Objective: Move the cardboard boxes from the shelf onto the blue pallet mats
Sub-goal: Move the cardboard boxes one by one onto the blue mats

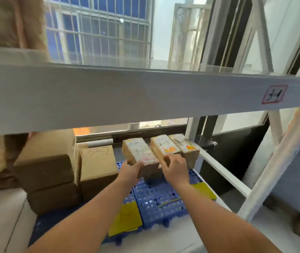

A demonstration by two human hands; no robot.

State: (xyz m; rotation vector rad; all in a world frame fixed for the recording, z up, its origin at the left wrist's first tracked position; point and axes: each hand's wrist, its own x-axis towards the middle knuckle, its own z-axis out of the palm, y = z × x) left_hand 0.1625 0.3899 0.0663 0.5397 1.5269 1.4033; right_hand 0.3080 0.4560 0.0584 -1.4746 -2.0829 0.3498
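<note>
Beneath the white shelf beam (pixel 145 95), over the far end of the blue pallet mats (pixel 160 203), the small labelled box (pixel 141 154) is best lowered flat and square against its neighbour (pixel 163 146), bottom fully on the grid. The left hand (pixel 130 169) grips its near left corner. The right hand (pixel 175 170) curls at the seam between the two boxes, so which one it holds cannot be told, and the box's underside is hidden and its label blurred.
</note>
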